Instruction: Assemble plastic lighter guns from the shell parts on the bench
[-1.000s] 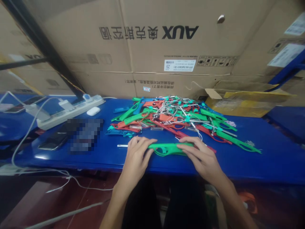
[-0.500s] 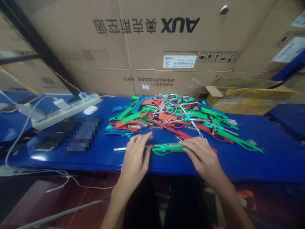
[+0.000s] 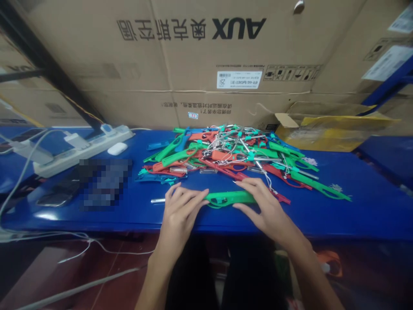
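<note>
Both hands on one green lighter (image 3: 240, 197), held crosswise near the tabletop (image 3: 325, 217) front edge. Left hand (image 3: 179, 211) grips the nozzle end, metal tube (image 3: 157, 200) sticking out past it on the left. Right hand (image 3: 269, 206) has thumb and fingers clamped on the handle end; hands apart, handle's middle exposed between them. Loose pile of red, green, blue lighter parts (image 3: 222, 156) just beyond the hands. Left of the left hand: dark phone (image 3: 58, 191), white case (image 3: 117, 149), power strip (image 3: 82, 150). Yellow box (image 3: 322, 135) beyond the right hand, farther right.
</note>
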`<state>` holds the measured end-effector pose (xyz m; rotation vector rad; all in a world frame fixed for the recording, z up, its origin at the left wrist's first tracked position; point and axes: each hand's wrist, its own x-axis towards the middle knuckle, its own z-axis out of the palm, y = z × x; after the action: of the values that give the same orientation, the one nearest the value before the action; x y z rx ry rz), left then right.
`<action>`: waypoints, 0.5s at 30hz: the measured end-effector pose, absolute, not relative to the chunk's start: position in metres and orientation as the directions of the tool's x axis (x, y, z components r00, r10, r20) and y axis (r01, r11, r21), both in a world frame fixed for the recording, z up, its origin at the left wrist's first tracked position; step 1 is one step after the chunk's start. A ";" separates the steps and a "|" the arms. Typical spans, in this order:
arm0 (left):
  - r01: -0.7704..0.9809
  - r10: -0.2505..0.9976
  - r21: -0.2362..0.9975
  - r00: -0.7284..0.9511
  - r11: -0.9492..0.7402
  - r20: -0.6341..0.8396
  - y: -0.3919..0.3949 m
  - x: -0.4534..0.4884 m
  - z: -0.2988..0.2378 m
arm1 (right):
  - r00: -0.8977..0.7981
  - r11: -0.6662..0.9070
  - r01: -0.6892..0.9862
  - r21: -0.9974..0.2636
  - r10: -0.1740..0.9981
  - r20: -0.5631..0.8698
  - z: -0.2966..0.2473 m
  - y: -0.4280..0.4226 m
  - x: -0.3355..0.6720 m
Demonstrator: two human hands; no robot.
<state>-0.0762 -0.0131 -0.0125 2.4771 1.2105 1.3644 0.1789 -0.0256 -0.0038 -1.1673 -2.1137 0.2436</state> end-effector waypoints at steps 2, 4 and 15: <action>0.564 0.683 0.471 0.247 -0.678 0.688 -0.011 -0.078 -0.015 | -0.326 0.594 0.666 -0.451 0.775 0.541 -0.005 -0.023 0.180; 0.541 0.722 0.547 0.178 -0.639 0.669 -0.010 -0.080 -0.016 | -0.301 0.606 0.665 -0.437 0.753 0.585 -0.005 -0.021 0.181; 0.567 0.877 0.704 0.072 -0.428 0.475 -0.012 -0.079 -0.007 | -0.250 0.578 0.674 -0.461 0.765 0.594 -0.003 -0.024 0.180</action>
<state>-0.0786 -0.0124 -0.0065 2.0227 1.4396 1.2929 0.1796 -0.0239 -0.0031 -1.1492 -1.9864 0.1408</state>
